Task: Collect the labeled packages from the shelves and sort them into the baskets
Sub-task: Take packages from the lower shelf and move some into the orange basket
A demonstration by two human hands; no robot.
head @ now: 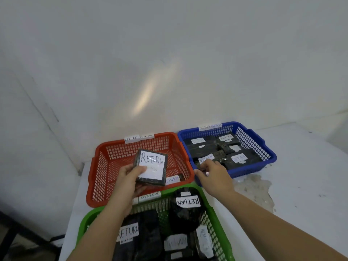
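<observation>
Red basket [105, 147]: 1 package at near right.
Blue basket [263, 146]: several "RETURN" packages.
Green basket [84, 223]: more packages.
Left hand [130, 176]: grips "RETURN" package [151, 167].
Right hand [212, 175]: fingers curled on blue-basket package [206, 159].

L hand [131, 174] grips a black pkg [151, 167] w/ white "RETURN" label, held tilted over the red basket [98, 166]; R hand [212, 176] reaches over near rim of blue basket [267, 147], fingertips at a labeled black pkg inside; green basket [84, 223] nearest, full of black "RETURN" pkgs; all three on a white table [301, 185] against a white wall [169, 53].
</observation>
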